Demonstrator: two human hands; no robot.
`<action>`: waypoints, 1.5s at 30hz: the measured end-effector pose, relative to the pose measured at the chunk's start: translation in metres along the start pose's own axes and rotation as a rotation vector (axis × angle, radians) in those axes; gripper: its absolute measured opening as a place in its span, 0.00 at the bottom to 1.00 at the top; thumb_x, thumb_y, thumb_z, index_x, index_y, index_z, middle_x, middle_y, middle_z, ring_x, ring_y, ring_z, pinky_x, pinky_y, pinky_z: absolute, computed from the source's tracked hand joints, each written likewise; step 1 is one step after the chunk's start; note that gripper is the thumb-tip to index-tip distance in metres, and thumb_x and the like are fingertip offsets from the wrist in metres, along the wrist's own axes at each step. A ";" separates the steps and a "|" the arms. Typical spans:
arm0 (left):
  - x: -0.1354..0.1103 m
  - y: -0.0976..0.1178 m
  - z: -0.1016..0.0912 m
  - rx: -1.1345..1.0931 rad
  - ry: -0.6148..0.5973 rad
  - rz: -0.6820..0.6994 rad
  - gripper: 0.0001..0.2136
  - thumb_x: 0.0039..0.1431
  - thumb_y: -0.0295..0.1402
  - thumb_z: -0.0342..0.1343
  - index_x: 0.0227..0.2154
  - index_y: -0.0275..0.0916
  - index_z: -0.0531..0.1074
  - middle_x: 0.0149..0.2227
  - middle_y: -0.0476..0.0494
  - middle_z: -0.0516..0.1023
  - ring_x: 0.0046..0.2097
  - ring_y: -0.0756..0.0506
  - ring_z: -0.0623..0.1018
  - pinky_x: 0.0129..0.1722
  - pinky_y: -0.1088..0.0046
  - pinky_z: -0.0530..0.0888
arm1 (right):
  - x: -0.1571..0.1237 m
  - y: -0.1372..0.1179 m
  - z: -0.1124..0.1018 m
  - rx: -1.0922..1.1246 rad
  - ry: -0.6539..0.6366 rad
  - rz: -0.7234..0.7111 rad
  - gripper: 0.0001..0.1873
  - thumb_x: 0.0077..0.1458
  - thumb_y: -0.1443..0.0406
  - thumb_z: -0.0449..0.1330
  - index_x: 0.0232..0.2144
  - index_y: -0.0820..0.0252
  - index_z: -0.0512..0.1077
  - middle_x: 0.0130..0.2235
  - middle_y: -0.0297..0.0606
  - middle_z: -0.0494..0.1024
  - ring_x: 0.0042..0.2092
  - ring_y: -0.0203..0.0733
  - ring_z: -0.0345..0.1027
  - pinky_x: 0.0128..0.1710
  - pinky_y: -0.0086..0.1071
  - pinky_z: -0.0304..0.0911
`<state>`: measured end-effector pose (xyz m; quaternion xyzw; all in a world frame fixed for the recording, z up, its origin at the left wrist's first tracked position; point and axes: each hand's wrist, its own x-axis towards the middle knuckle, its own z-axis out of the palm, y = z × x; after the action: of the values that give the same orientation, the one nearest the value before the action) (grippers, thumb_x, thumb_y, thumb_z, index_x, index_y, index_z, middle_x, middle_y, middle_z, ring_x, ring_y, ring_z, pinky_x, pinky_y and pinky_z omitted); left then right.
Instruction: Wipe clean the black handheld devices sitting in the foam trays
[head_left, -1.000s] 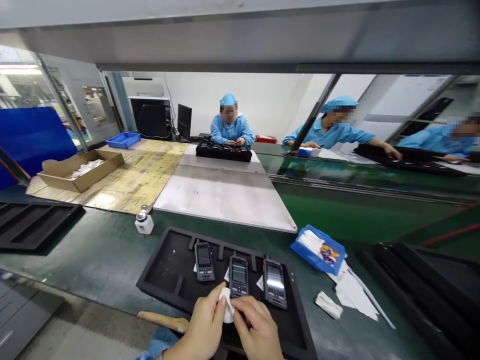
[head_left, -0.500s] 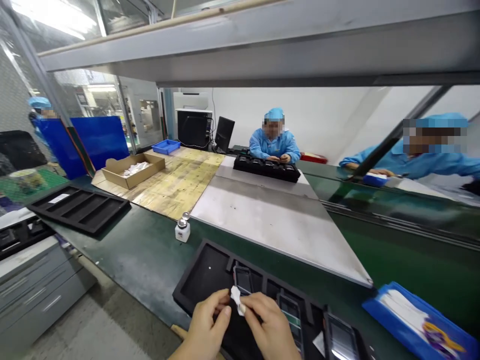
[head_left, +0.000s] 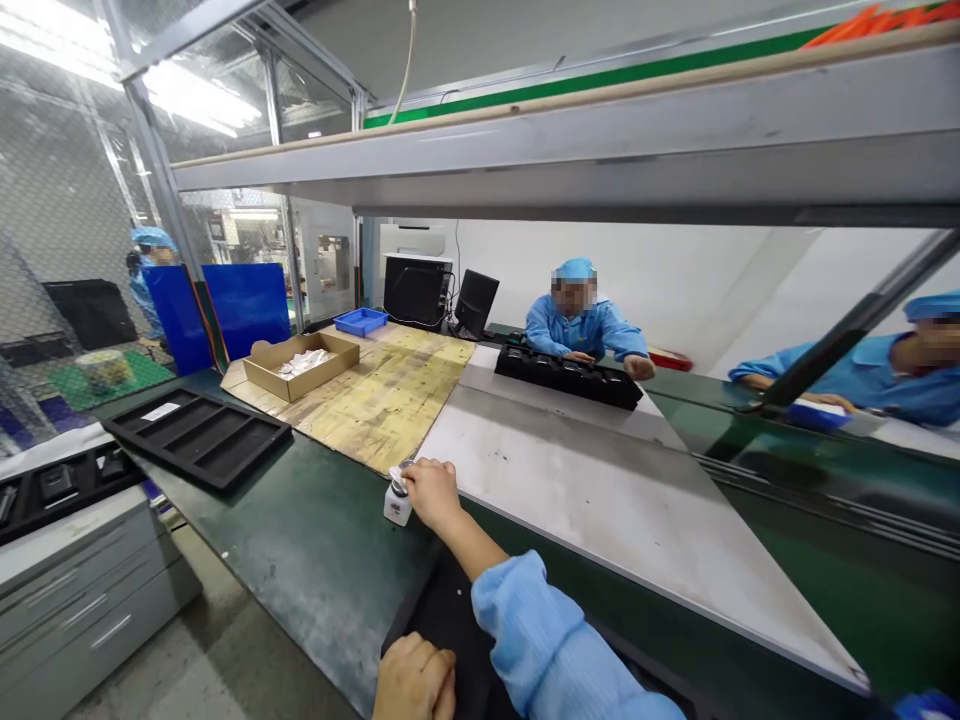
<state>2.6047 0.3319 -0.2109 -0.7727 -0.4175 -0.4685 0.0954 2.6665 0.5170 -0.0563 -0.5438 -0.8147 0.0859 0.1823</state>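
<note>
My right hand (head_left: 433, 493) reaches forward in a blue sleeve, its fingers curled over the metal top of a small white pump bottle (head_left: 397, 505). The bottle stands on the green bench mat near the steel sheet's edge. My left hand (head_left: 414, 680) sits at the bottom edge of the view, partly cut off, over a black foam tray (head_left: 442, 620). My sleeve covers most of that tray. The handheld devices and the white cloth are out of sight.
A steel sheet (head_left: 600, 500) and a plywood board (head_left: 382, 410) lie ahead. A cardboard box (head_left: 300, 365) holds white material. Another black tray (head_left: 199, 437) lies on the left. A co-worker (head_left: 577, 320) sits behind a black tray of devices (head_left: 568, 377). A shelf runs overhead.
The view has tilted up and swung left. My right hand has moved forward from the tray onto the bottle. The white cloth and devices no longer show.
</note>
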 end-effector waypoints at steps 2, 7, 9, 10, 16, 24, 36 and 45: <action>0.000 -0.003 0.003 0.001 0.053 0.032 0.09 0.57 0.22 0.50 0.34 0.40 0.72 0.22 0.49 0.71 0.23 0.48 0.70 0.24 0.70 0.63 | 0.009 -0.003 0.006 -0.042 -0.032 -0.012 0.11 0.59 0.68 0.56 0.35 0.54 0.79 0.40 0.40 0.78 0.47 0.46 0.66 0.50 0.44 0.46; 0.002 -0.004 0.008 -0.008 0.108 0.007 0.09 0.57 0.23 0.48 0.32 0.40 0.72 0.20 0.49 0.70 0.21 0.48 0.70 0.22 0.70 0.61 | 0.015 -0.001 0.011 -0.102 -0.077 -0.064 0.10 0.57 0.70 0.56 0.32 0.56 0.78 0.39 0.41 0.77 0.46 0.47 0.65 0.52 0.47 0.44; 0.002 -0.003 0.008 -0.021 0.111 -0.004 0.09 0.58 0.24 0.47 0.33 0.40 0.72 0.20 0.49 0.71 0.22 0.48 0.69 0.22 0.69 0.61 | 0.016 -0.003 0.011 -0.107 -0.079 -0.087 0.10 0.56 0.71 0.56 0.31 0.57 0.78 0.39 0.40 0.78 0.46 0.47 0.66 0.52 0.49 0.43; 0.002 -0.003 0.008 -0.029 0.109 -0.006 0.09 0.58 0.24 0.47 0.33 0.40 0.72 0.20 0.49 0.71 0.22 0.48 0.69 0.23 0.69 0.61 | 0.016 -0.004 0.010 -0.107 -0.077 -0.096 0.10 0.56 0.71 0.57 0.31 0.58 0.78 0.38 0.41 0.78 0.45 0.47 0.66 0.53 0.49 0.43; 0.003 0.000 -0.007 -0.120 -0.050 -0.049 0.10 0.59 0.23 0.48 0.38 0.39 0.73 0.26 0.46 0.75 0.27 0.46 0.73 0.29 0.70 0.67 | -0.010 0.023 -0.024 -0.036 0.012 -0.063 0.11 0.59 0.69 0.55 0.36 0.56 0.78 0.40 0.40 0.78 0.46 0.45 0.67 0.53 0.44 0.48; 0.016 0.018 -0.022 -0.250 -0.186 -0.047 0.11 0.62 0.23 0.49 0.42 0.38 0.73 0.34 0.44 0.78 0.35 0.46 0.75 0.38 0.68 0.72 | -0.188 0.153 -0.075 0.032 0.102 0.133 0.10 0.58 0.69 0.54 0.34 0.60 0.77 0.35 0.40 0.77 0.40 0.43 0.68 0.43 0.36 0.59; 0.024 0.097 0.025 -0.113 -0.463 0.232 0.22 0.61 0.44 0.55 0.55 0.37 0.70 0.58 0.43 0.73 0.57 0.40 0.73 0.51 0.65 0.73 | -0.198 0.144 -0.018 -0.072 0.006 0.020 0.11 0.61 0.71 0.56 0.35 0.53 0.77 0.37 0.35 0.76 0.43 0.42 0.63 0.58 0.47 0.43; 0.024 0.096 0.030 -0.113 -0.373 0.240 0.15 0.61 0.38 0.53 0.47 0.38 0.74 0.52 0.45 0.78 0.53 0.43 0.77 0.45 0.71 0.77 | -0.226 0.146 -0.018 0.017 -0.065 -0.072 0.09 0.58 0.70 0.59 0.34 0.50 0.76 0.34 0.31 0.76 0.43 0.41 0.63 0.60 0.50 0.41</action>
<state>2.6997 0.3008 -0.1842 -0.8941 -0.3062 -0.3256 0.0282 2.8758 0.3664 -0.1356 -0.5093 -0.8385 0.1036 0.1634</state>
